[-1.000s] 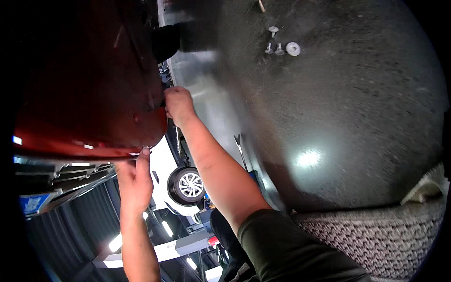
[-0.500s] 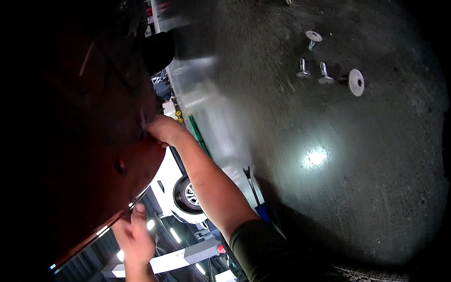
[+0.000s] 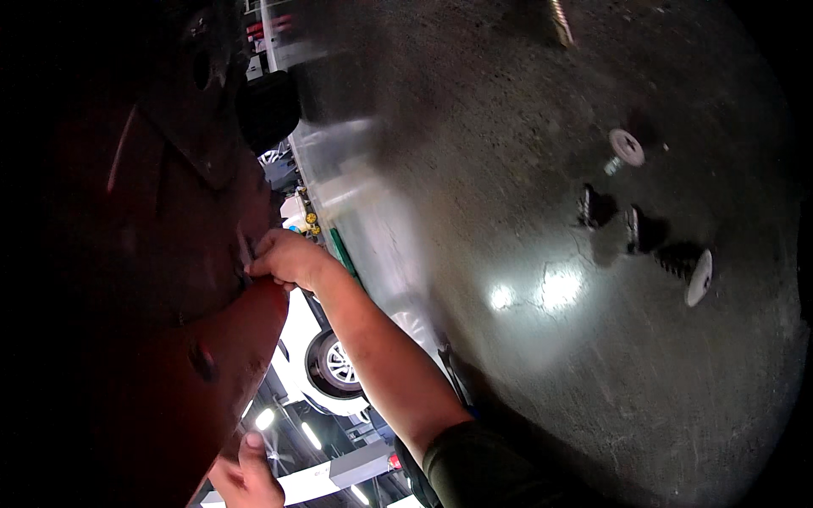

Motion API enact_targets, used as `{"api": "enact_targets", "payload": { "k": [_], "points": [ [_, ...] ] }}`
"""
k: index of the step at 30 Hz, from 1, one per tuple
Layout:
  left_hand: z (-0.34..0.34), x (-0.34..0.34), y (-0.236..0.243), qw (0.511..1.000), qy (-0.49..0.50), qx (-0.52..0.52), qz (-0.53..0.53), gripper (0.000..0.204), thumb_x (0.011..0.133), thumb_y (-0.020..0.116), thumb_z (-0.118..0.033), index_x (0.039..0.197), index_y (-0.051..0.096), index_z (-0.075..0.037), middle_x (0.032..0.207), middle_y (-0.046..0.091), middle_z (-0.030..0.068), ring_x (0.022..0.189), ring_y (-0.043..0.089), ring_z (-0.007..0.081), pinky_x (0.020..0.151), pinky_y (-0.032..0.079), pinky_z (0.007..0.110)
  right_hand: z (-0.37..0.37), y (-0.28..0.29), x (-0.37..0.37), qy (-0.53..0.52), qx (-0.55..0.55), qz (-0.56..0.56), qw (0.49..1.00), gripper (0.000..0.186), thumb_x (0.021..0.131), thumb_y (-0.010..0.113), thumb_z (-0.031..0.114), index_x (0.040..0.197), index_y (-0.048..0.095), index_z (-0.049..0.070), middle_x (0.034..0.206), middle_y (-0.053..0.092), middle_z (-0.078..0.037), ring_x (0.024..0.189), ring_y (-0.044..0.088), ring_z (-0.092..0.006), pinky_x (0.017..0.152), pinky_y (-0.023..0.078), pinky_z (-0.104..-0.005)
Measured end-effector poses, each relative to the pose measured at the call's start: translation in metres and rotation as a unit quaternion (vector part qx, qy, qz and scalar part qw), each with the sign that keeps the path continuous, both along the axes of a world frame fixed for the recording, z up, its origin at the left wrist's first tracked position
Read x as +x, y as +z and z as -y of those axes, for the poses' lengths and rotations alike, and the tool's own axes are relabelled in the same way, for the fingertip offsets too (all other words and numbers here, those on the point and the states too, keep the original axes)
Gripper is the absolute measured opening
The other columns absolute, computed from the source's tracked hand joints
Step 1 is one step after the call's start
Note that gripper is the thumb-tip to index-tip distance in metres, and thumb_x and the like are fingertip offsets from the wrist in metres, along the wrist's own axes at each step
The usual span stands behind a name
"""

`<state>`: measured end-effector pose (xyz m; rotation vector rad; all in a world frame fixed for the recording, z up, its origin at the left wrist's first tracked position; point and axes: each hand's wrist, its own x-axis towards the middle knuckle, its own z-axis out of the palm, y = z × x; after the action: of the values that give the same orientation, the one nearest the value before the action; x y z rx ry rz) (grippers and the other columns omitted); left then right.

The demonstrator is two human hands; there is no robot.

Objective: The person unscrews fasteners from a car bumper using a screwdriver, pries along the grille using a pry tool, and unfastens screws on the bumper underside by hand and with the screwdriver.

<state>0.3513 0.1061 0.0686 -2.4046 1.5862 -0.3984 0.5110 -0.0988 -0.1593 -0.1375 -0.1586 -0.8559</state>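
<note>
The right hand (image 3: 288, 258) was pressed against the edge of a red panel (image 3: 195, 364), its fingers curled tight at a seam; whatever they pinched there was too small and dark to make out, so the state of that grip could not be told. The left hand (image 3: 247, 478) sat at the bottom edge, cut off by the frame, thumb up and touching the panel's lower rim, its fingers hidden, so that grip too was unclear. The panel filled the left side, mostly lost in shadow, with a dark round part (image 3: 267, 108) near its top. To the right spread a grey, rough liner (image 3: 593, 356) with two bright glares, blurred toward the top. Four fasteners (image 3: 627, 146) stuck out of it, well apart from both hands. Between panel and liner a white car (image 3: 326, 364) showed with one wheel.
</note>
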Motion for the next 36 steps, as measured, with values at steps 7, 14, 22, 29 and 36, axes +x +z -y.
{"api": "enact_targets", "payload": {
  "k": [7, 14, 22, 29, 36],
  "points": [
    [0.003, -0.012, -0.006, 0.999, 0.015, 0.014, -0.028, 0.037, 0.106, 0.056, -0.014, 0.134, 0.046, 0.008, 0.126, 0.06, 0.0154, 0.112, 0.056, 0.0209, 0.1, 0.044, 0.034, 0.012, 0.006, 0.003, -0.043, -0.089, -0.044, 0.994, 0.028, 0.082, 0.088, 0.02, 0.082, 0.064, 0.004, 0.062, 0.059, -0.005, 0.05, 0.055, -0.0159, 0.043, 0.044, -0.0332],
    [-0.008, -0.001, 0.002, 1.0, -0.019, 0.016, -0.014, 0.047, 0.107, 0.054, -0.015, 0.145, 0.038, 0.009, 0.138, 0.055, 0.0213, 0.124, 0.053, 0.0267, 0.108, 0.04, 0.039, 0.023, 0.011, 0.003, -0.072, -0.162, -0.104, 0.979, 0.034, 0.081, 0.088, 0.028, 0.072, 0.068, 0.001, 0.059, 0.06, -0.009, 0.052, 0.06, -0.022, 0.05, 0.05, -0.0386],
    [-0.002, -0.017, 0.005, 0.999, -0.026, 0.02, -0.012, 0.046, 0.108, 0.051, -0.011, 0.147, 0.036, 0.008, 0.143, 0.052, 0.0222, 0.128, 0.051, 0.0273, 0.11, 0.039, 0.039, 0.026, 0.017, 0.033, -0.303, -0.135, -0.187, 0.924, 0.038, 0.082, 0.085, 0.037, 0.08, 0.076, 0.001, 0.061, 0.063, -0.011, 0.066, 0.066, -0.0203, 0.056, 0.051, -0.0396],
    [-0.001, -0.022, 0.003, 0.998, 0.019, 0.044, 0.042, 0.042, 0.105, 0.059, -0.028, 0.126, 0.056, 0.009, 0.115, 0.065, 0.015, 0.1, 0.058, 0.0212, 0.09, 0.045, 0.036, 0.027, -0.003, 0.003, -0.017, -0.217, -0.068, 0.974, 0.036, 0.087, 0.08, 0.032, 0.077, 0.07, -0.001, 0.064, 0.064, -0.011, 0.05, 0.058, -0.0203, 0.049, 0.047, -0.0371],
    [0.007, -0.019, -0.007, 0.998, -0.056, 0.037, 0.01, 0.045, 0.109, 0.053, -0.018, 0.141, 0.04, 0.011, 0.133, 0.057, 0.021, 0.118, 0.055, 0.0258, 0.106, 0.041, 0.039, 0.005, -0.008, 0.0, -0.005, -0.117, 0.067, 0.991, 0.027, 0.087, 0.081, 0.023, 0.087, 0.067, 0.0, 0.067, 0.06, -0.008, 0.052, 0.054, -0.0185, 0.044, 0.044, -0.0343]
  ]
}}
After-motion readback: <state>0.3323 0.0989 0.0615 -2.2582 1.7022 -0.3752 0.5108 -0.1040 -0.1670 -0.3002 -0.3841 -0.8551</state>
